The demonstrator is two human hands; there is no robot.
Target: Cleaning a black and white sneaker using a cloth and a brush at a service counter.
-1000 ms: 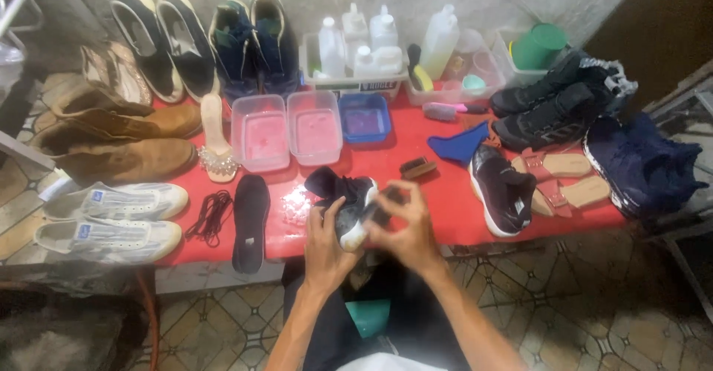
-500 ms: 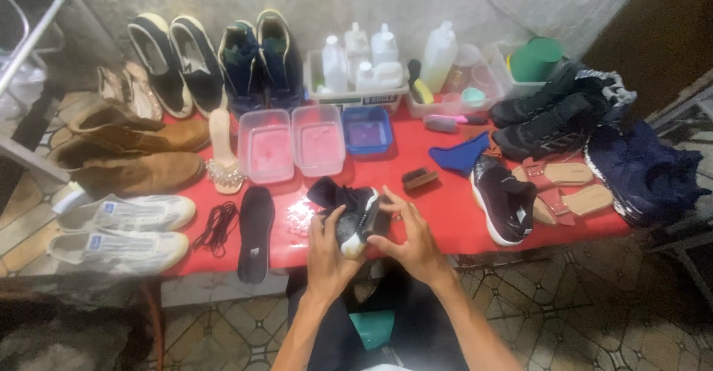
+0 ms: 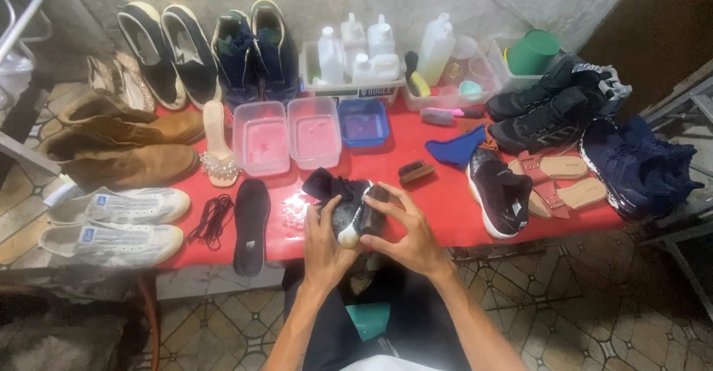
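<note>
Change since half a second ago: the right hand (image 3: 411, 239), then open-fingered beside the shoe, now lies closed over a dark brush (image 3: 373, 209) pressed against the shoe's side; the left hand (image 3: 324, 243) keeps its grip, little moved.

Item in hand: black sneaker (image 3: 342, 202) with white toe, held at the near edge of the table (image 3: 438, 193), toe toward the person, left hand wrapped round the toe end.

Surface: red-covered table.
- Left: two white sneakers (image 3: 111, 222), brown suede boots (image 3: 119, 144), a beaded heeled sandal (image 3: 214, 144), black laces (image 3: 212, 219), a dark insole (image 3: 250, 222).
- Back row: two pairs of dark shoes leaning on the wall, a tray of white bottles (image 3: 356, 55), a green cup (image 3: 533, 50).
- Centre: two clear tubs (image 3: 288, 133) of pinkish liquid, a blue tub (image 3: 363, 122), a small wooden brush (image 3: 416, 170), a blue cloth (image 3: 457, 148).
- Right: the matching black sneaker (image 3: 501, 193), tan sandals (image 3: 557, 181), black trainers (image 3: 546, 111), navy shoes (image 3: 639, 163).

Room: rough grey plastered wall behind; patterned tile floor (image 3: 564, 297) below.
</note>
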